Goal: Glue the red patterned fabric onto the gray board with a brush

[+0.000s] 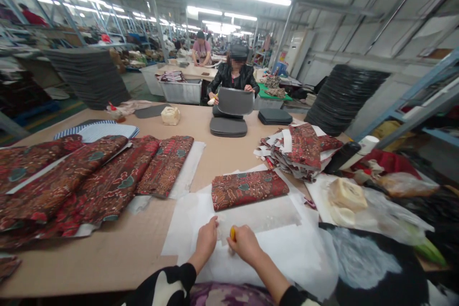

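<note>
My right hand (245, 245) is closed around a tool with a yellow handle (233, 234). Its working end is low over the white sheets and too blurred to name. Just left of it, my left hand (207, 238) has its fingers drawn together at the edge of a thin, wet-looking greyish strip (265, 217); what they pinch, if anything, I cannot make out. Under both hands lie white paper sheets (287, 253). A folded piece of red-brown patterned fabric (251, 189) rests on them just beyond the strip.
Patterned fabric pieces (103, 177) cover the table's left side. At right stand a pile of cut pieces (301, 146), a black bottle (342, 157), a cream block (347, 193) and a black sheet with a whitish smear (362, 256). Opposite, a co-worker (234, 76) holds a dark panel (235, 101).
</note>
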{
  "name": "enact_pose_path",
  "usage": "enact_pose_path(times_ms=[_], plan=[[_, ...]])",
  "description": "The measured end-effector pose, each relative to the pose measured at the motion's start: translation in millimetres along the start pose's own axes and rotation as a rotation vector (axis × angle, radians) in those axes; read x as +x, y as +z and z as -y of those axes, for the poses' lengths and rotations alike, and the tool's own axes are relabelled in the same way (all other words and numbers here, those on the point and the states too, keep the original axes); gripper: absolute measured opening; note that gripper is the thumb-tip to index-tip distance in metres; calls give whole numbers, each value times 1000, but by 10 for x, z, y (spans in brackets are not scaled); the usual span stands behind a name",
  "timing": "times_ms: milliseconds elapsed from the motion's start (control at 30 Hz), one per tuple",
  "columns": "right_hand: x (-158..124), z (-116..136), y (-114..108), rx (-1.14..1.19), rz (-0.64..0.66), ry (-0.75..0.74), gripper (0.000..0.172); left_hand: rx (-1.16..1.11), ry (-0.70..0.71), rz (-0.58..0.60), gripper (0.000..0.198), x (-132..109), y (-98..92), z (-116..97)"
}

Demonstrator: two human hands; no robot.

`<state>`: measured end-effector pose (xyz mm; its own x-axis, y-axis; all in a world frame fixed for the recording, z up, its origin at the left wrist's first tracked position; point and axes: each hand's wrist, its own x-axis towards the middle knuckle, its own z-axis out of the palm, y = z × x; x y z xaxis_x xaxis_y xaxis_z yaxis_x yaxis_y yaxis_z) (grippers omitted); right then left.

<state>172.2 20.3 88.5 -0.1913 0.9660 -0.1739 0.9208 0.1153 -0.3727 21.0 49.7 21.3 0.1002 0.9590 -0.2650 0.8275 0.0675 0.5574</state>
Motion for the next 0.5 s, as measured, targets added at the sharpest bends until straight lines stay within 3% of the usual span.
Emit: enact_pose_path(times_ms=[333, 433, 500], plan=[[35, -230, -92, 81, -51, 27, 11, 245, 205, 58, 29, -168, -26, -141], [48, -279, -120, -19, -59, 132, 13, 381, 295, 72, 24, -203, 7, -162], [54, -283, -95, -56, -93, 121, 14, 468, 361, 60, 26, -202, 30, -165]])
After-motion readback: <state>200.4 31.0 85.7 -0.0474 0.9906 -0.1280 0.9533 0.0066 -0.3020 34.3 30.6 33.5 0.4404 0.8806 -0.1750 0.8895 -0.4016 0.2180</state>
